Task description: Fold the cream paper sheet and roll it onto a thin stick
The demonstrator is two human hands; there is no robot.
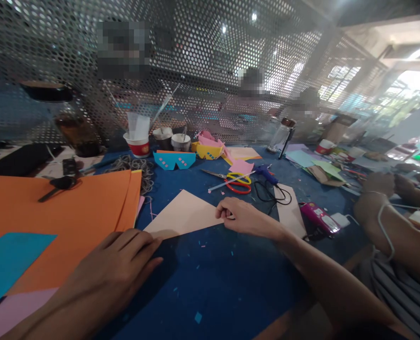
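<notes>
A pale peach sheet of paper (184, 215), showing a pointed far corner, lies between my two hands on the blue tabletop. My left hand (124, 259) has its fingers together over the sheet's left corner, with the thumb a little lower and apart. At the right corner, my right hand (243, 217) pinches the paper between thumb and bent fingers. Just beyond the sheet are scissors (238, 183) with red and yellow handles and a blue glue gun (266, 174) with a black cord.
Orange sheets (71, 212) and a blue sheet (11, 264) lie left. Paper cups (138, 145), a blue paper mask (175, 160) and a yellow one (210, 151) stand along the perforated metal screen (202, 61). A magenta device (319, 218) and another person's arm (390, 226) are right.
</notes>
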